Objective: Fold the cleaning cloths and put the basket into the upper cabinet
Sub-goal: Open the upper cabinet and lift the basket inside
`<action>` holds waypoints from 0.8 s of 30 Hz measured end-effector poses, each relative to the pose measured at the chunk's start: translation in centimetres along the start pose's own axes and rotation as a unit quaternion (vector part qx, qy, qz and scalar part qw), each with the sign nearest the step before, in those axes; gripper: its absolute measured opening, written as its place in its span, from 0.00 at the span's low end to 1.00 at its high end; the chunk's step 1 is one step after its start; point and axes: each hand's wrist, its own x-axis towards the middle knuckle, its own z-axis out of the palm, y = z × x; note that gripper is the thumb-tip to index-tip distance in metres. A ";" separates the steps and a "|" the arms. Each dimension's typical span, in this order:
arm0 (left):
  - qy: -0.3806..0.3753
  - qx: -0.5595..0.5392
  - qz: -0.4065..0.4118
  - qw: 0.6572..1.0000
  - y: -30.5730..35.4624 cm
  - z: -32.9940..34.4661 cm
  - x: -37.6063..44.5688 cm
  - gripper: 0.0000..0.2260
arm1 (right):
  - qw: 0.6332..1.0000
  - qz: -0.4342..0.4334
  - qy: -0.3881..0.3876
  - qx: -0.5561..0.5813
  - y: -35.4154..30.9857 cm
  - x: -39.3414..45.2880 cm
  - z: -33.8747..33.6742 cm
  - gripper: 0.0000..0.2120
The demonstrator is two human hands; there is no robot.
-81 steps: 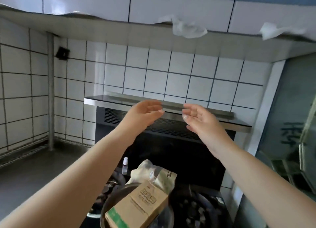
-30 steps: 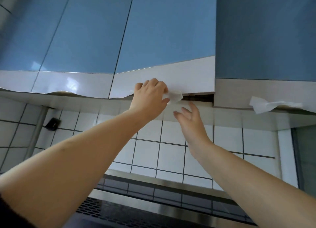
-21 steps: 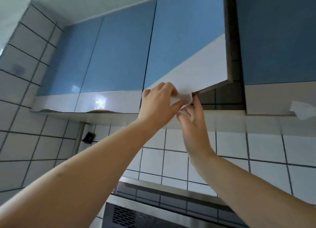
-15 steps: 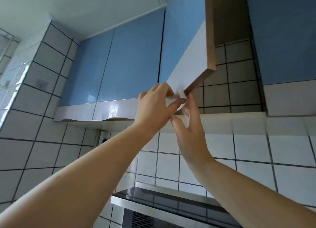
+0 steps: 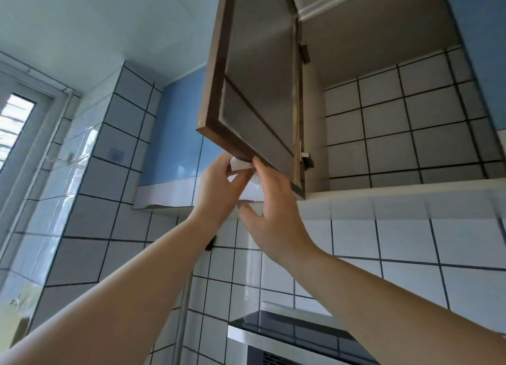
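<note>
Pinching a white crumpled paper tab [image 5: 241, 164] at the brown-framed cabinet door's [image 5: 257, 91] bottom edge, left hand [image 5: 219, 189] grips it. Right hand [image 5: 273, 211], fingers extended, touches the same edge at 3 o'clock. Tile-backed upper cabinet [image 5: 405, 124] stands open at 2 o'clock.

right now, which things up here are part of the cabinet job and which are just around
Part of the job:
- upper cabinet, standing open
- cabinet door, swung out
- white paper tab at the door's bottom edge, pinched by the left hand
- right hand, touching that edge

Just around:
- range hood
- window
- tiled wall
</note>
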 end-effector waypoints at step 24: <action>-0.082 -0.117 -0.178 0.974 -2.3 -3.4 -2.2 0.15 | 0.995 0.040 -0.066 -0.067 -1.3 -0.1 -0.7 0.33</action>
